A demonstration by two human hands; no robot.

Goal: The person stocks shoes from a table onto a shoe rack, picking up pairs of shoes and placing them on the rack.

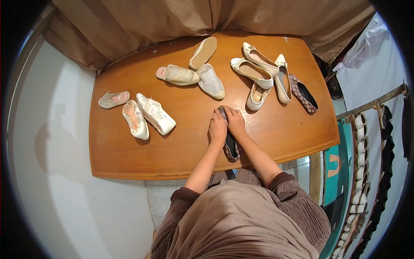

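Note:
A dark flat shoe with a brown dotted pattern [232, 152] lies near the front edge of the table, its heel toward me. Around its toe end, my left hand [218, 127] grips from the left side and my right hand [235, 122] from the right. Both hands have their fingers closed on the shoe, hiding most of its front half. A similar patterned flat shoe [305, 95] rests alone at the right of the table, apart from both hands.
The wooden table [189, 151] carries white bow pumps [258, 75], beige espadrille mules [177, 74], white floral shoes [156, 114] and a small grey slip-on [114, 99]. Brown curtain [151, 26] hangs behind. Racks of shoes [360, 159] stand at the right, a white wall [64, 129] at the left.

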